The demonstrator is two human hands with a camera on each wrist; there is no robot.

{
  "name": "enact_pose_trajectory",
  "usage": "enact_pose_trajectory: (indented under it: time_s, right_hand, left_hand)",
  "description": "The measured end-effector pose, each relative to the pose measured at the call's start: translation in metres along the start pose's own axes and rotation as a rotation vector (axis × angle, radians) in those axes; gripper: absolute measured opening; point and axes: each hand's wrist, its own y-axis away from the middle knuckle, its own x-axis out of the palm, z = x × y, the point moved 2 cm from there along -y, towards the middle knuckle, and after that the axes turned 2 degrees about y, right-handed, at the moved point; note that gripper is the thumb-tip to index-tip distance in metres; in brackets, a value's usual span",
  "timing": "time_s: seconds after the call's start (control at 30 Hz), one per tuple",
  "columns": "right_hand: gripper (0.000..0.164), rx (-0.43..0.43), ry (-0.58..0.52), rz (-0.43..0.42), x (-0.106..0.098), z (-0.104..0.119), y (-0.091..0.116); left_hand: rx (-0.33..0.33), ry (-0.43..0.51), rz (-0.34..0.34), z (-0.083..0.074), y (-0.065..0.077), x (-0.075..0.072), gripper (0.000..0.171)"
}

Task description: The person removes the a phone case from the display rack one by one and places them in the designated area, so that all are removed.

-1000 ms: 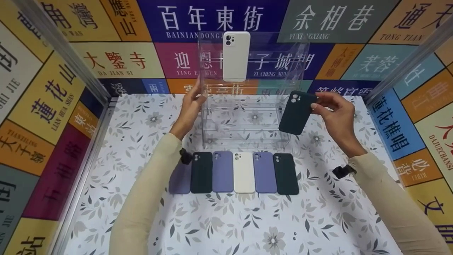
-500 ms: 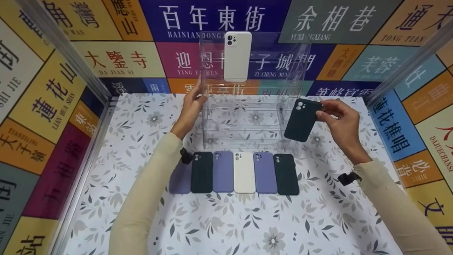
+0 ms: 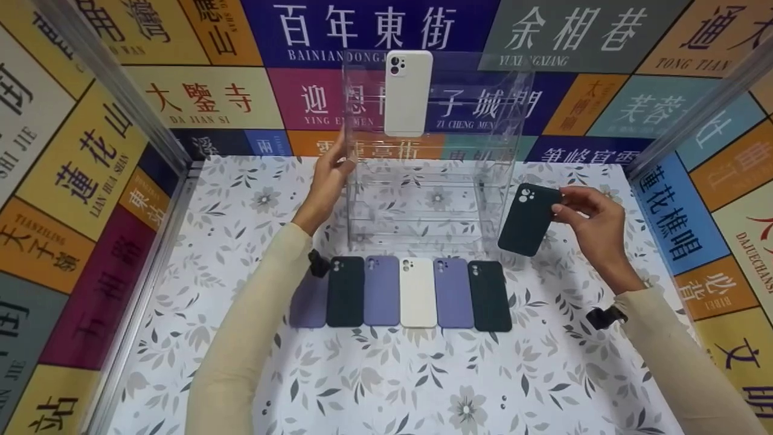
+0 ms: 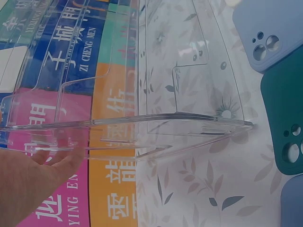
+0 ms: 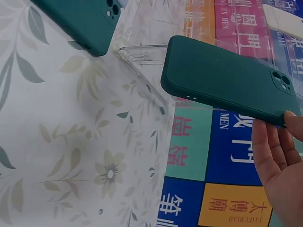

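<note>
A clear acrylic tiered display rack [image 3: 416, 220] stands at the back of the table. My left hand [image 3: 329, 184] holds its left side panel; in the left wrist view the fingers [image 4: 66, 161] lie at the panel's edge. A white phone case [image 3: 409, 93] stands upright on the rack's top tier. To the right of the rack, my right hand [image 3: 595, 226] pinches a dark green phone case [image 3: 528, 220] by its upper right edge, thumb in front. The case is tilted and raised, its camera cut-outs at the top. In the right wrist view this green case [image 5: 222, 78] shows its whole back.
Before the rack lies a row of several phone cases: purple [image 3: 381, 291], white [image 3: 418, 293] and dark green [image 3: 490, 296]. The leftmost purple case [image 3: 309, 308] is partly covered by the left forearm. Printed sign panels [image 3: 670, 217] wall the flower-patterned tabletop [image 3: 465, 374].
My right hand has moved right and down, toward me, with the dark green phone case, away from the rack. The left hand stays on the rack's side.
</note>
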Motion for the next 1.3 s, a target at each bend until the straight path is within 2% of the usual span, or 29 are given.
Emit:
enact_pose_trajectory:
  time_s: [0.2, 0.7, 1.2, 1.3]
  right_hand:
    - [0.031, 0.018, 0.039, -0.007, -0.008, -0.012, 0.008]
    - [0.033, 0.09, -0.019, -0.008, -0.02, -0.036, 0.03]
    - [0.033, 0.15, -0.012, 0.054, -0.03, -0.061, 0.044]
    - [0.034, 0.154, 0.043, 0.08, -0.03, -0.064, 0.045]
  left_hand:
    - [0.017, -0.002, 0.006, 0.001, 0.0, 0.001, 0.069]
    - [-0.01, 0.016, 0.006, 0.001, 0.0, 0.0, 0.072]
    - [-0.009, 0.007, 0.006, 0.002, -0.001, 0.001, 0.071]
    - [-0.013, 0.01, 0.0, 0.002, -0.001, 0.001, 0.071]
